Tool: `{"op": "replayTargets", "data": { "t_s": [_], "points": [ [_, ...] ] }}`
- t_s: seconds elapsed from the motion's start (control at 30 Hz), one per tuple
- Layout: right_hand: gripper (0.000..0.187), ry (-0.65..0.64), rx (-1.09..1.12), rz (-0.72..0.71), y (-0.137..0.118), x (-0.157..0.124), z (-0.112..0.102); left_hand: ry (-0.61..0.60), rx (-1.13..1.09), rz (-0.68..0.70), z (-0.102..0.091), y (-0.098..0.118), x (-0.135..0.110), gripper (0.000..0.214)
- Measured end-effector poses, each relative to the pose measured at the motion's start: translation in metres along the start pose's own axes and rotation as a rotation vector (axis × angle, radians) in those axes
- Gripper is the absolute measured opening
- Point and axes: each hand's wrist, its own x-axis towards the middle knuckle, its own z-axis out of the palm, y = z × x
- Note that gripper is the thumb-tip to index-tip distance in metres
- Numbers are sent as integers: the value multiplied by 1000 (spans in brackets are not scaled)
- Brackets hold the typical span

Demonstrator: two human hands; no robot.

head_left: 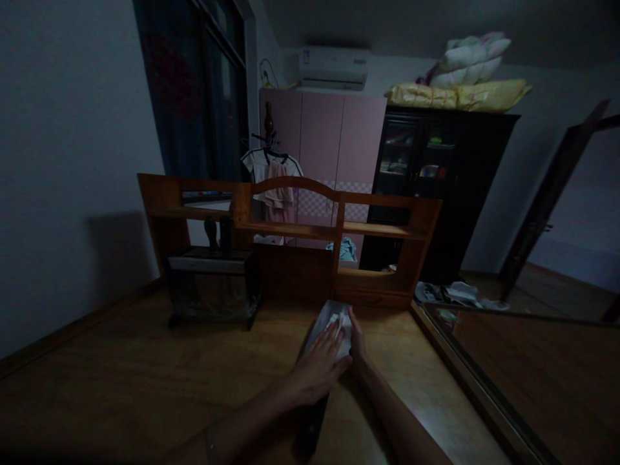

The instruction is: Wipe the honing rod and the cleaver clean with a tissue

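The left hand (pixel 322 365) is laid flat, fingers stretched out and nearly together, over a crumpled white tissue (pixel 345 323), which is pressed onto the broad face of a knife (pixel 320 326). The right hand (pixel 358 339) is held along the blade's right edge, fingers pointed upward; whether anything is pinched by it cannot be told, as its inner side is hidden. The knife is held between the hands, its grey, square-ended blade pointed away and its dark, slim handle (pixel 310 429) pointed back between the forearms.

Ahead to the left, a boxy black stand (pixel 217 300) is set, its front smooth and glossy, with clear film seen crinkled at its lower part; two dark upright grips (pixel 211 234) are seen above its top.

Below, a pale wooden surface (pixel 126 381) is marked by faint grain and bordered on the right by a straight raised rail (pixel 477 394). It is backed by a brown wooden shelf (pixel 290 230) with an arched middle. Behind, clothes (pixel 278 173) are hung near a flat-fronted pink cabinet (pixel 320 135) trimmed with checks, and a black cabinet (pixel 450 161) is topped by yellow bundles (pixel 489 97). The room is dimly lit.
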Motion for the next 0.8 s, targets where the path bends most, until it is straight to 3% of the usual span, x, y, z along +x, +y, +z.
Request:
{"op": "replayTargets", "data": {
  "t_s": [0.17, 0.37, 0.63, 0.8],
  "points": [
    [42, -38, 18, 12, -1, -1, 2, -25, 19, -5, 1, -7, 13, 62],
    [46, -98, 53, -73, 2, 0, 1, -30, -2, -43, -2, -19, 36, 67],
    [42, -147, 144, -88, 3, 2, 1, -16, -11, -26, -9, -22, 58, 72],
    [41, -145, 156, -145, 2, -2, 4, 1, 16, -18, -8, -19, 59, 74]
  ]
}}
